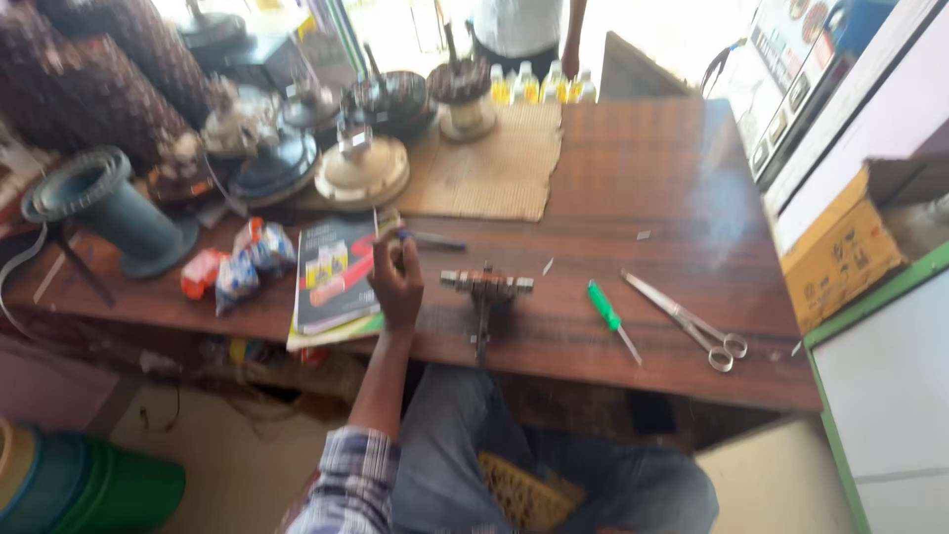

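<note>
A seated person's left hand (395, 282) is raised over a cluttered wooden table (643, 178), fingers pinched together on a thin pale stick (377, 222).

Close round the hand lie a dark booklet (331, 272) on its left, a blue-tipped pen (427, 239) just beyond the fingertips, and a small metal rotor part (484, 292) near the table's front edge on its right. Farther right rest a green-handled screwdriver (611, 318) and a pair of scissors (687, 321), well apart from the hand. Snack packets (237, 267), a grey-blue spool (104, 208), fan motor parts (361, 168) and a cardboard sheet (489, 168) crowd the back. The stick stands nearly upright, too blurred to tell more. The right hand is out of sight.
</note>
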### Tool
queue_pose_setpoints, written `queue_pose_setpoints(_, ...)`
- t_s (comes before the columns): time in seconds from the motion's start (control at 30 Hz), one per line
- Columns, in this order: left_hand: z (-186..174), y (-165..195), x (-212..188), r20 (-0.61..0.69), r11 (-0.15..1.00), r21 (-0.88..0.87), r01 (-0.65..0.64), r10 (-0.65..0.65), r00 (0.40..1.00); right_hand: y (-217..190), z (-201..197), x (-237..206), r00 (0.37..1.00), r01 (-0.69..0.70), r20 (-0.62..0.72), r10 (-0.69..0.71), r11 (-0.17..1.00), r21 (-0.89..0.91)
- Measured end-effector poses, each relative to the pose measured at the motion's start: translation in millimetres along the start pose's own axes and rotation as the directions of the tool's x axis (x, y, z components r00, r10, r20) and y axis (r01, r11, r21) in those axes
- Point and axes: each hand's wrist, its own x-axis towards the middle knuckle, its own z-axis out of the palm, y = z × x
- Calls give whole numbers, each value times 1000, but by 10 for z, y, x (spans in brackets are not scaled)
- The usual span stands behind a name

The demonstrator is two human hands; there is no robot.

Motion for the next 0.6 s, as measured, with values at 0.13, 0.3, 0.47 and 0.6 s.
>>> queue_pose_setpoints(0.13,-242,0,-32,29,999,6,51,-51,998,158,165,-439,994,72,-79,-74,997,-31)
queue_pose_setpoints(0.3,-447,-88,104,44,993,-73,-97,101,994,-3,314,-540,991,30,-121,-49,988,-151)
queue_pose_setpoints(0.47,-776,-241,74,220,971,-202,130,-84,972,-508,670,-1008,958,-99,-286,3,943,-319)
queue_pose_setpoints(0.6,-1057,-389,319,462,947,-312,74,83,883,-1261,1113,-1194,892,-10,-446,-72,984,-179)
